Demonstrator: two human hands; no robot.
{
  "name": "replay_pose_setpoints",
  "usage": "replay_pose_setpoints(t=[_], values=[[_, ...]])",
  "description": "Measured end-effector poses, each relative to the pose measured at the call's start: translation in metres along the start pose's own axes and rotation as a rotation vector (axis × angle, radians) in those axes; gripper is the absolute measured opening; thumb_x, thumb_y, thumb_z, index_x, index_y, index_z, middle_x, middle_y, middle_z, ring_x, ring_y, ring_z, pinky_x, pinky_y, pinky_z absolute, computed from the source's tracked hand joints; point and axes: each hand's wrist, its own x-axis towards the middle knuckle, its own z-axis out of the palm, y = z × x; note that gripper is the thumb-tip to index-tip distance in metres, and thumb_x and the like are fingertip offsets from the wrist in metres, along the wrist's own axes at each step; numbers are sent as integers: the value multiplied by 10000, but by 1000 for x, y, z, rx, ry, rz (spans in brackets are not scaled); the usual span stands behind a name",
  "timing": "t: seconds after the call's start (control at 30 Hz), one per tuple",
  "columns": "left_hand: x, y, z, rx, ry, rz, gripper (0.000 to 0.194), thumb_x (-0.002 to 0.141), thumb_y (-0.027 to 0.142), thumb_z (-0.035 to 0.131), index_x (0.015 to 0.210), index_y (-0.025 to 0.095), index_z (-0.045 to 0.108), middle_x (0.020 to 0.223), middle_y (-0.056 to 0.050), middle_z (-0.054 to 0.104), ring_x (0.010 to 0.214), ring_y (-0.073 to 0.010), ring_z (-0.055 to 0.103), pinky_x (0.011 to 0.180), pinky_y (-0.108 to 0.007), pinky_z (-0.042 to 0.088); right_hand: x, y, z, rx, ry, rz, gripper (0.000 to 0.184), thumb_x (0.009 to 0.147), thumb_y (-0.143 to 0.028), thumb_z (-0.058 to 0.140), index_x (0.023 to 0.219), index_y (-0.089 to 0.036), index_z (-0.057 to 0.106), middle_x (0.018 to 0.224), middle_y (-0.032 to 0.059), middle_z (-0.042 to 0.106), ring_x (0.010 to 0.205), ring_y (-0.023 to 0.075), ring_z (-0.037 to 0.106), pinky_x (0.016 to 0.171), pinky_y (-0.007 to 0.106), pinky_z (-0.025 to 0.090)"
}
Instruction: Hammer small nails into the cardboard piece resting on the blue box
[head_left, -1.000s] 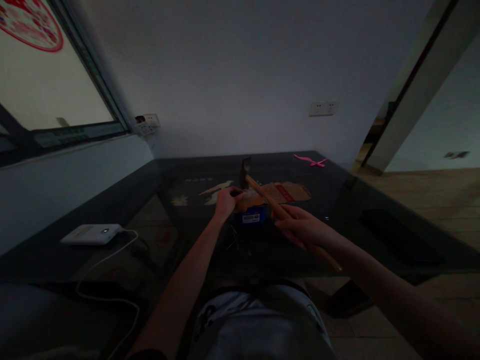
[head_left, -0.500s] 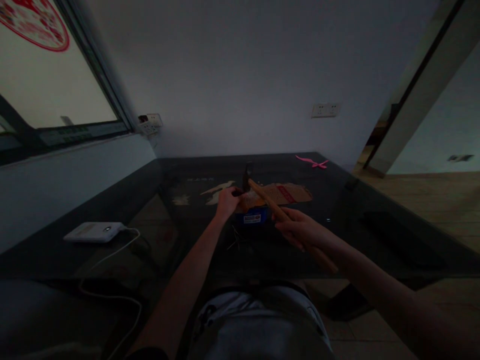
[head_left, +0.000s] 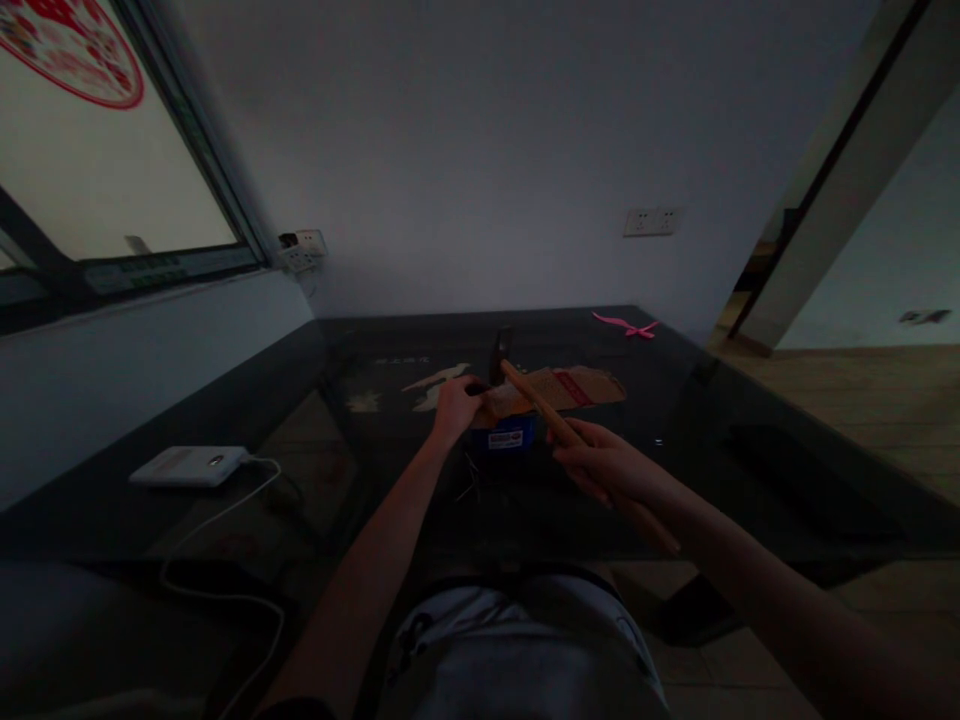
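Note:
My right hand (head_left: 609, 458) is wrapped round the wooden handle of a hammer (head_left: 538, 401). Its dark head stands over the left part of a torn brown cardboard piece (head_left: 583, 388) with a red stripe. Beside the head, my left hand (head_left: 454, 405) is at the cardboard's left end, thumb and fingertips pinched together. What lies between those fingertips is too dark to make out. Under the cardboard sits a blue box (head_left: 508, 436) with a white label. Several thin, nail-like slivers (head_left: 469, 482) lie on the dark table just in front of the box.
A white power bank (head_left: 187, 466) with a cable lies at the left of the glossy black table (head_left: 375, 345). Farther back on the right is a pink ribbon (head_left: 627, 326). A dark flat object (head_left: 806, 480) rests near the right edge. Behind the table rises a wall.
The hammer head has shifted slightly and tilts differently over the cardboard, while my right hand keeps its grip. My left hand stays at the cardboard's left end. The view has moved a little.

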Motion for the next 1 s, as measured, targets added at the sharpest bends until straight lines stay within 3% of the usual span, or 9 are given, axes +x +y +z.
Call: replay_pose_setpoints(t=[0.53,0.77,1.0], values=[[2,-8,3,-75,-10,1,134,716,228,688,816,141,708,812,-71,714,755,-184,661,689,-280,492,-7,0,4,-20,38,-4,254,706,-305,570,905,-208,445,385,-146,418,235,43,307,230,136,235],[0,1,-1,8,0,-22,121,713,207,688,814,147,716,816,-67,717,785,-191,658,713,-288,487,-5,5,3,-1,36,16,264,694,-291,570,908,-198,446,390,-143,429,227,44,308,229,142,233],[-1,1,-5,-32,-19,54,141,719,221,679,842,157,706,853,-67,719,812,-187,662,764,-303,504,-19,-3,2,64,78,-27,288,704,-311,583,926,-202,436,408,-139,419,231,35,303,229,132,226]])
